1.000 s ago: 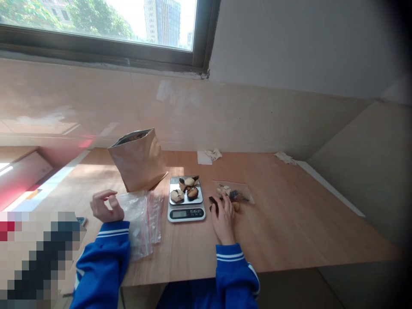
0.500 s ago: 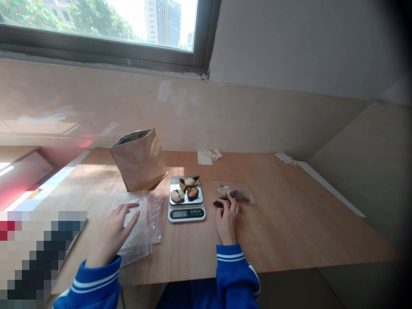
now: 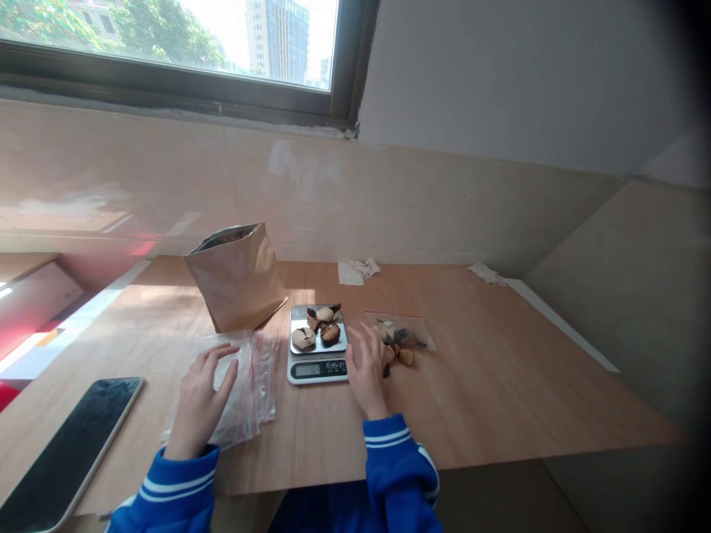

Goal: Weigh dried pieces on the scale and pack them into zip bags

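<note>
My left hand (image 3: 201,403) is open over several flat clear zip bags (image 3: 244,403) with red seal lines, its fingers spread and holding nothing. A small kitchen scale (image 3: 317,372) stands in the middle of the table; on its plate lie several dried brown and pale pieces (image 3: 329,334), like dried mushrooms or shells. My right hand (image 3: 367,370) is open at the scale's right edge, fingers apart. Just right of it lie loose brown pieces (image 3: 406,357), partly hidden by the hand. Behind these is a clear zip bag (image 3: 425,333) with similar pieces on or in it.
An upright brown paper pouch (image 3: 236,277), open at the top, stands behind the zip bags. A tablet or large phone (image 3: 75,451) lies at the left front. White paper (image 3: 349,274) and crumpled tissues (image 3: 487,275) lie by the wall.
My right hand has let go of a dark brown piece and moved left towards the scale, opening its fingers. My left hand stays over the zip bags. The view has shifted slightly.
</note>
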The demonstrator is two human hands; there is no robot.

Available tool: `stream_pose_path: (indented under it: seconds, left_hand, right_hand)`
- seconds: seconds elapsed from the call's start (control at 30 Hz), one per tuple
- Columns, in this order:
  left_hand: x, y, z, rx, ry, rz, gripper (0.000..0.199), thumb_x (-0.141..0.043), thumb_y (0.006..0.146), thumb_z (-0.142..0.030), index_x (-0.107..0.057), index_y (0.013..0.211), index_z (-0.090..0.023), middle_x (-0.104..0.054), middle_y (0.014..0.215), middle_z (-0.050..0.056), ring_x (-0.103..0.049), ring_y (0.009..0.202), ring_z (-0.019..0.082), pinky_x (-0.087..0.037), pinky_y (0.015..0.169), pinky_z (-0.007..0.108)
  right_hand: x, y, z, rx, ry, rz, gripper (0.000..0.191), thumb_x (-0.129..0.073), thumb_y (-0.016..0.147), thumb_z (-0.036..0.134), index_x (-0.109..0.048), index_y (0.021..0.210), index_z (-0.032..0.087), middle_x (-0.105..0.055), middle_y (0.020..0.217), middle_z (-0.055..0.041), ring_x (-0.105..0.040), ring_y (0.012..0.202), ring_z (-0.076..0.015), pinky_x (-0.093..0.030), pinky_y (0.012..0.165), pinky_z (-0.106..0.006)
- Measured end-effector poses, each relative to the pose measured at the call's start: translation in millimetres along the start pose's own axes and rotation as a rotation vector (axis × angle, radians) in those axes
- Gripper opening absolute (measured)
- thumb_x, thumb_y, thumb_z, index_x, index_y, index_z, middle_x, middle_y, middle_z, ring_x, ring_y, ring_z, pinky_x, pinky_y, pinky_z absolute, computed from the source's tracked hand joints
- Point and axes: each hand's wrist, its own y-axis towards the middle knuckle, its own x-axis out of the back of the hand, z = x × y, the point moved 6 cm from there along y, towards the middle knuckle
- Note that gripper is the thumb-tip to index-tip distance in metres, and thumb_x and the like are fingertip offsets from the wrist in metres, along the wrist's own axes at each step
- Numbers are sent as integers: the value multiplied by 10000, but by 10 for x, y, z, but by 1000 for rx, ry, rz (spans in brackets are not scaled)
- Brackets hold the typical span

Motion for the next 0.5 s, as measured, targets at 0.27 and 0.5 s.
stream_pose_path:
  seconds: [0.27,0.5]
  left_hand:
    - [-440,-183,154,137,175,171,356,-342,890,-409,-577,1107,-254,-580,1216,97,-539,1106,289,-371,907,459]
    - [-421,-153,154,139,179,187,362,-337,894,-420,-582,1106,-258,-578,1217,94,-528,1108,295,-356,914,463]
  right_hand:
    - [-183,151,180,-25,52,82,245,-529,841,274,-608,1069,228,-636,1087,-57,-553,1038,-209,-334,923,-365]
    - [-6,178,-340,-70,-81,124,350,-488,873,365,-547,1201,259,-585,1206,-87,-469,1150,-260,-336,928,-430]
